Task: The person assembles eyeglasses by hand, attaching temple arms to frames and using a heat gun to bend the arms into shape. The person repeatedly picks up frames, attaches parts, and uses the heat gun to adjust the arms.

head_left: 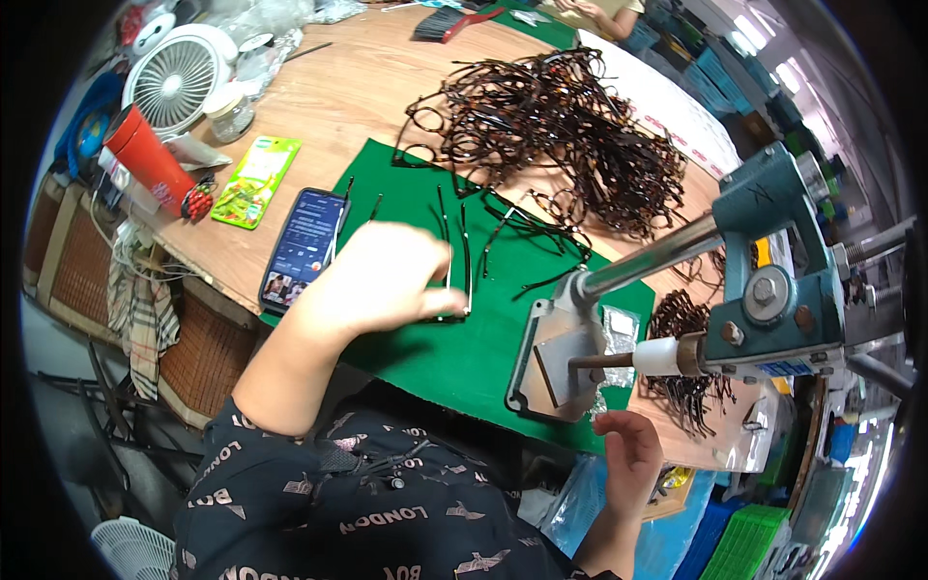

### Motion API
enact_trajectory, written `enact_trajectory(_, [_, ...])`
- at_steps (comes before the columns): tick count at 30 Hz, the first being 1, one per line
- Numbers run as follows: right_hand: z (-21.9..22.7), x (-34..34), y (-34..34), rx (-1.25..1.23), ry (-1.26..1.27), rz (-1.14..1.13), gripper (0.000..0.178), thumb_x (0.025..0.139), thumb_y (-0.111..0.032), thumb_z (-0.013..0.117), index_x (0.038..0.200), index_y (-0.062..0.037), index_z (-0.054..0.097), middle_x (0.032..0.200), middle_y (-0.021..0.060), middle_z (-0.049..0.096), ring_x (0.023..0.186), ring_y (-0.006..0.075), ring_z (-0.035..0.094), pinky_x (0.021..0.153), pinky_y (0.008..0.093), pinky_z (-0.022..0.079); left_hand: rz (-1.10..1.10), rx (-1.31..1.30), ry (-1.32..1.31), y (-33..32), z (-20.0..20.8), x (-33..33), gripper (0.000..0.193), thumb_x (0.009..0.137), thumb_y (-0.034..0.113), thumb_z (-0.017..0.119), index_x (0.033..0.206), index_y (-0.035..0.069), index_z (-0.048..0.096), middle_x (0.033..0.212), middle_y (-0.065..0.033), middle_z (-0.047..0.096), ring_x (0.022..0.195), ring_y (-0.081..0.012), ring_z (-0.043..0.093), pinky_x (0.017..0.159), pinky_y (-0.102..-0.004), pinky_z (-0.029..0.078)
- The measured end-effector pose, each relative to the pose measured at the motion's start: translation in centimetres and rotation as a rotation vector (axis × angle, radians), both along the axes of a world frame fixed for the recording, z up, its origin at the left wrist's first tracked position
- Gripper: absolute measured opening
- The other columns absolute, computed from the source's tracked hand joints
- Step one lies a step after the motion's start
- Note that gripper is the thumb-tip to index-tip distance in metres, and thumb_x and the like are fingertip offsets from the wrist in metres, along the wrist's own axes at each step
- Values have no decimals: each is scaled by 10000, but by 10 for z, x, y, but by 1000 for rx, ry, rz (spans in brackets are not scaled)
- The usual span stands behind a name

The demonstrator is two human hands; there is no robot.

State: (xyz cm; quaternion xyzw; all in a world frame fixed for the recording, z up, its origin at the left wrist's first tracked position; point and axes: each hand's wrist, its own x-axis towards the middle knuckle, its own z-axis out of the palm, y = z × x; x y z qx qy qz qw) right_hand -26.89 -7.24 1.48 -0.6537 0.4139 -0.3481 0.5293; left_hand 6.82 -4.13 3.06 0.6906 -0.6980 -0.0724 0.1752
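Note:
My left hand is over the green mat. Its thumb lies across the near part of an eyeglass frame whose thin temples point away from me. Glare and blur hide its other fingers, so any grip is unclear. More dark temples stick out beyond that hand. To its right, several tortoiseshell frames lie on the mat. My right hand is by the near edge of a hand press, fingers loosely curled and apart, holding nothing. The press has a metal base plate and a green-blue head.
A large heap of tortoiseshell frames covers the table's far side; a smaller pile sits behind the press. At left are a phone, a green packet, a red tumbler and a white fan. Another person's hands show far off.

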Motion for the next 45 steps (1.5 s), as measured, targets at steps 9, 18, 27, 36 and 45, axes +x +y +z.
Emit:
enact_trajectory(9, [-9, -22, 23, 80, -5, -125, 194, 813, 91, 470, 972, 28, 562, 889, 88, 609, 825, 145, 558, 788, 265, 442, 162, -29, -208, -182, -43, -36, 206, 748, 121, 508, 881, 93, 663, 797, -134, 650, 742, -287, 640, 649, -398, 504])
enact_trajectory(18, [-29, -61, 17, 54, 13, -251, 126, 847, 28, 545, 969, 36, 576, 913, 85, 620, 840, 137, 588, 785, 248, 461, 120, -555, 623, -174, -8, -29, 212, 830, 182, 531, 958, 18, 573, 853, -133, 645, 802, -215, 635, 740, -335, 499])
enact_trajectory(27, [-72, -73, -13, -87, 394, -167, 82, 774, -19, 646, 849, -16, 614, 815, 47, 617, 759, 107, 580, 701, 230, 459, -390, -570, 1218, -58, 8, -70, 275, 839, -61, 486, 1094, 20, 424, 939, -69, 472, 759, -154, 582, 596, -233, 493])
enact_trajectory(36, [-76, -55, -32, -499, 593, -12, 117, 704, -9, 662, 777, -9, 571, 767, 100, 559, 741, 242, 525, 670, 315, 428, -232, -325, 686, 24, -96, -107, 785, 695, -52, 671, 1354, 31, 253, 1232, -203, 486, 1031, -294, 576, 885, -384, 454])
enact_trajectory(45, [-72, -52, -35, -570, 678, 81, 103, 721, -11, 647, 762, -22, 554, 732, 85, 527, 694, 226, 506, 634, 310, 416, -294, -181, 387, 35, -84, -88, 174, 694, 94, 682, 777, 43, 537, 753, -93, 554, 793, -286, 572, 973, -478, 371])
